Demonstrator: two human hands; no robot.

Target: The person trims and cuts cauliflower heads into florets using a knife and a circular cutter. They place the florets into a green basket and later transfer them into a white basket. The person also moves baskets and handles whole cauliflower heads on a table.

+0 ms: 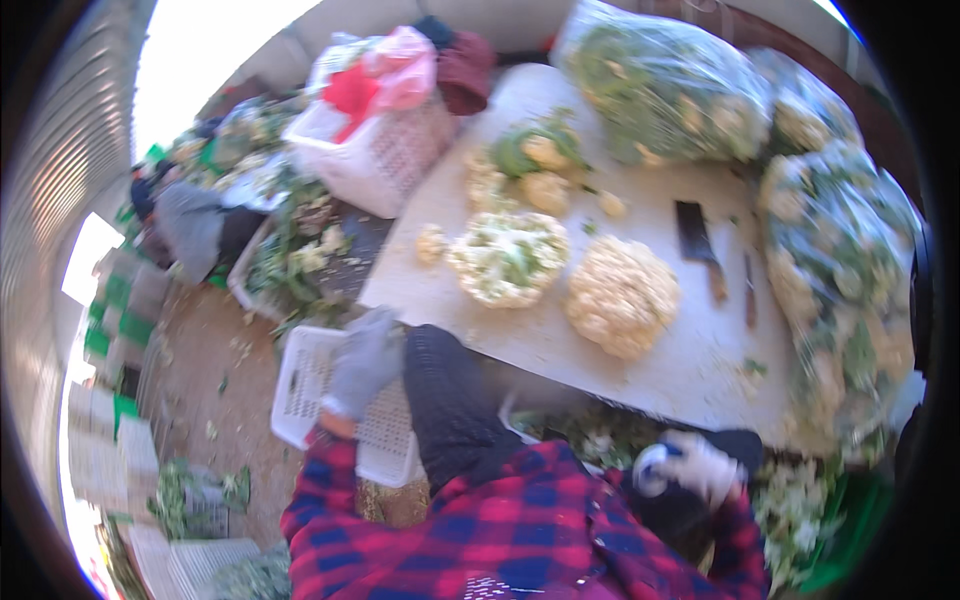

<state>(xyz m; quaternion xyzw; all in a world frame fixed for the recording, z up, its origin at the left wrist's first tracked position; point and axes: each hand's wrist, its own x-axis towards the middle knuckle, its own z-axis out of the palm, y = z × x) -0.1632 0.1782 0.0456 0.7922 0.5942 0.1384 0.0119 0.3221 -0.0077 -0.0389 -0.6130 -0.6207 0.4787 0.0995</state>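
Observation:
My left hand [364, 361], in a pale grey glove, is over a white slatted plastic crate [296, 397] beside my left knee. The picture does not settle whether its fingers grip the crate. By my right thigh my right hand [697, 466], in a white glove, holds a small round white-and-blue object [654, 469], blurred, perhaps a roll of tape. On the white tabletop [697, 382] before me sit two large cauliflower heads. One cauliflower [514, 259] shows its cut green-white underside; the other cauliflower [622, 296] has its florets facing up.
A cleaver [696, 232] and a small knife [750, 292] lie right on the table. Clear bags of cauliflower [667, 86] line its back and right side. A white basket [360, 161] holds plastic bags at left. Another person [191, 225] works farther left near leafy trimmings [292, 259].

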